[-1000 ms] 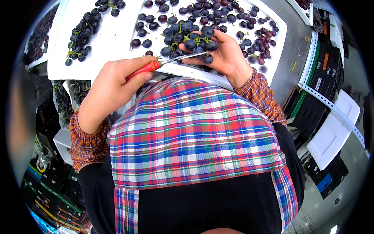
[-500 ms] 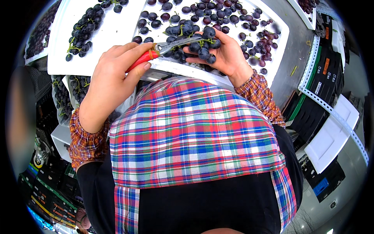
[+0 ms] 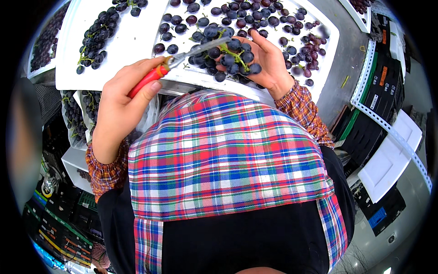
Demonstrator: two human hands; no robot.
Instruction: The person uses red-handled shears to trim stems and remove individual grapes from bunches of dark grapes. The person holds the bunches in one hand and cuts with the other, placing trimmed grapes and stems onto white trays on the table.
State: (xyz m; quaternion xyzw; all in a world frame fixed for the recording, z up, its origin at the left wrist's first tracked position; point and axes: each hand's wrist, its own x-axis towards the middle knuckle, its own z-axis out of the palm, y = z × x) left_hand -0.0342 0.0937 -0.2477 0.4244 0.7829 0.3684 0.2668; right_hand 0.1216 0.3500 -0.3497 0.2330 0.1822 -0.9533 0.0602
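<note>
My left hand (image 3: 121, 98) is closed round the red handles of a pair of snips (image 3: 175, 60). Their metal blades point right, across the top of a bunch of dark grapes (image 3: 233, 57). Palm up, my right hand (image 3: 272, 66) cradles this bunch, its green stems showing among the berries. Part of the right fingers is hidden behind the grapes. Beneath and beyond, many loose grapes (image 3: 262, 17) lie on a white tray (image 3: 329, 50). Another bunch (image 3: 98, 39) rests on the white surface (image 3: 137, 39) to the left.
Bagged dark grapes (image 3: 75, 114) stand below the work surface at left. A metal tabletop (image 3: 340, 68) borders the tray on the right, with a perforated metal strip (image 3: 365, 68) and black crates (image 3: 383, 86) past it. A white lid (image 3: 388, 160) leans lower right.
My left hand and the snips have drawn back a little to the left and down. The bunch has turned in my right hand, showing more green stem.
</note>
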